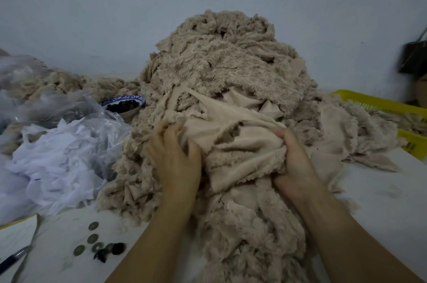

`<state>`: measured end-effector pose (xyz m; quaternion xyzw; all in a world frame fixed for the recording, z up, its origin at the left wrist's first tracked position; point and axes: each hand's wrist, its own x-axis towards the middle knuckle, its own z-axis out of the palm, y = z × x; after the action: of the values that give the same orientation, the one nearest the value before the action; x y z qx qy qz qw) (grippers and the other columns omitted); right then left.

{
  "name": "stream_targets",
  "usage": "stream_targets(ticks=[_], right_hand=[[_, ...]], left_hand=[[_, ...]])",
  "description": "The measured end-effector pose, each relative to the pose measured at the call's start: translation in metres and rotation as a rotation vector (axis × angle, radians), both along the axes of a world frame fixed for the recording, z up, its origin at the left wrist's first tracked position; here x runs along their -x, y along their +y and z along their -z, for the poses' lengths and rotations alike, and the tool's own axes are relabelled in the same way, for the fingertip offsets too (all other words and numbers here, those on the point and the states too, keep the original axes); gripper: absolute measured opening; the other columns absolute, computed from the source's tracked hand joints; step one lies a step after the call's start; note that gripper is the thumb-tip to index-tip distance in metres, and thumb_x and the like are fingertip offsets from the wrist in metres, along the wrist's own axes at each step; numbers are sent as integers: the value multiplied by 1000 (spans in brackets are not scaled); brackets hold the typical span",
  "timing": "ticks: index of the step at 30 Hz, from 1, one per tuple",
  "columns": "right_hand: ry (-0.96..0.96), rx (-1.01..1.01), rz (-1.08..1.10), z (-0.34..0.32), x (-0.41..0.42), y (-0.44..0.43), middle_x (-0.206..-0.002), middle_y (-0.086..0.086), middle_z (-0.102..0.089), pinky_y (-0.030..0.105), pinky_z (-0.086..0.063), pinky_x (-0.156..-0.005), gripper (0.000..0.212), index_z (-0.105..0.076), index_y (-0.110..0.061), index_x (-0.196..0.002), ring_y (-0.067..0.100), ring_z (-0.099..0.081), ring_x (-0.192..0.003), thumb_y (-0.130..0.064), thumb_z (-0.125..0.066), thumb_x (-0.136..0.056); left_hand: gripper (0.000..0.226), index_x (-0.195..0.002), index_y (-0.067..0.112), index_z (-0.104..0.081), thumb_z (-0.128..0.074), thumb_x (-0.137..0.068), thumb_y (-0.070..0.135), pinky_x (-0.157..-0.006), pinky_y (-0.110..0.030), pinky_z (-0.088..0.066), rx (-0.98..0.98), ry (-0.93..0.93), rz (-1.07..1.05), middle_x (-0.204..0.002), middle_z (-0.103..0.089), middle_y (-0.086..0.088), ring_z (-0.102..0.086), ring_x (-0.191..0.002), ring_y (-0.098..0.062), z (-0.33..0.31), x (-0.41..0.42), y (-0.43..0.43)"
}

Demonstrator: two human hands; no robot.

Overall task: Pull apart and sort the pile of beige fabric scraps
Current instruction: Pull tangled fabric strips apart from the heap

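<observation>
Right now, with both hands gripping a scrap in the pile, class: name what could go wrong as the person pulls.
1. The left hand and right hand pull a scrap that already has a ragged hole; it may tear further.
2. The tall pile could slump onto the bowl at its left edge.
3. Sliding fabric might sweep the small discs off the table.

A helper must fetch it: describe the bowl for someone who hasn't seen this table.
Find the tall beige fabric pile in the middle. At its left foot, behind the clear plastic bags, sits the bowl. It alone has a blue-and-white patterned rim and dark pieces inside.
</observation>
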<state>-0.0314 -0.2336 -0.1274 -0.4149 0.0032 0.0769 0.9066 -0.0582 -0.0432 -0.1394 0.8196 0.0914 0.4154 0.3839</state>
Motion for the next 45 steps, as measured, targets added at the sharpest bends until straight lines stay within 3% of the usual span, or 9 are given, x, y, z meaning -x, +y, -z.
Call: stream_targets(ticks=[3, 6, 12, 16, 22, 29, 33, 39, 45], right_hand=[[-38, 56, -111, 0, 9, 8, -100, 17, -76, 36, -60, -65, 31, -82, -13, -93, 28, -75, -88, -33, -68, -73], [-96, 144, -161, 3, 12, 13, -110, 21, -72, 36, -60, -73, 38, -76, -7, -107, 30, -73, -98, -32, -72, -78], [-139, 370, 4, 6, 7, 12, -90, 15, -73, 28, -53, -62, 21, -68, -12, -114, 24, -67, -75, -15, -58, -96], [-315, 975, 155, 11, 2, 6, -57, -1, -45, 18, -29, -43, 14, -56, -5, -87, 6, -38, -49, -14, -50, -96], [-154, 975, 370, 11, -6, -4, -72, -6, -57, 16, -37, -51, 25, -56, -21, -73, 9, -49, -64, -12, -49, -96], [-141, 844, 204, 10, 0, 6, -60, -18, -61, 22, -41, -59, 37, -65, -34, -58, 3, -57, -65, -30, -53, -93], [-321, 820, -5, 9, 8, 15, -99, -37, -67, 1, -41, -77, 35, -70, -58, -92, -22, -56, -100, -79, -44, -81], [-142, 674, 19, 5, 9, 16, -80, -2, -74, 16, -51, -56, 25, -68, -12, -98, 5, -70, -68, -35, -57, -98], [71, 324, 369, 3, -7, 3, -80, 4, -62, 38, -50, -72, 14, -64, -19, -86, 25, -62, -79, -33, -62, -89]], left_hand=[[39, -121, 14, -63, -45, -95, 37, -107, -27, -38, -81, -118, 239, -123, -56, 10, -48, -126, -11, -5, 10, -14], [47, -106, 33, -66, -35, -93, 66, -77, -4, -43, 140, 206, 660, -96, -69, 25, -60, -97, 11, -4, 16, -24], [36, -75, 21, -63, -55, -97, 48, -71, -31, -51, 396, 207, 599, -77, -69, 7, -64, -75, -7, 7, 5, -18], [31, -100, 26, -76, -47, -104, 39, -70, -30, -59, 1020, 109, 695, -102, -77, -2, -73, -92, -17, -6, 0, -5], [47, -134, 9, -60, -45, -101, 40, -100, -43, -53, 1456, 33, 905, -129, -65, -15, -66, -110, -28, -19, 3, 19], [53, -135, 6, -60, -53, -98, 42, -103, -48, -50, 1334, 176, 1111, -133, -62, -22, -60, -124, -34, -16, 4, 13], [45, -118, 12, -71, -68, -88, 45, -92, -41, -57, 933, 318, 998, -119, -71, -18, -68, -110, -30, -14, 11, -2], [43, -63, 21, -52, -65, -88, 53, -59, -21, -43, 292, 448, 941, -64, -51, 7, -50, -60, -9, -5, 21, -27], [52, -52, 28, -39, -61, -93, 51, -43, -16, -30, 236, 369, 626, -47, -35, 14, -35, -44, -4, -3, 8, -10]])
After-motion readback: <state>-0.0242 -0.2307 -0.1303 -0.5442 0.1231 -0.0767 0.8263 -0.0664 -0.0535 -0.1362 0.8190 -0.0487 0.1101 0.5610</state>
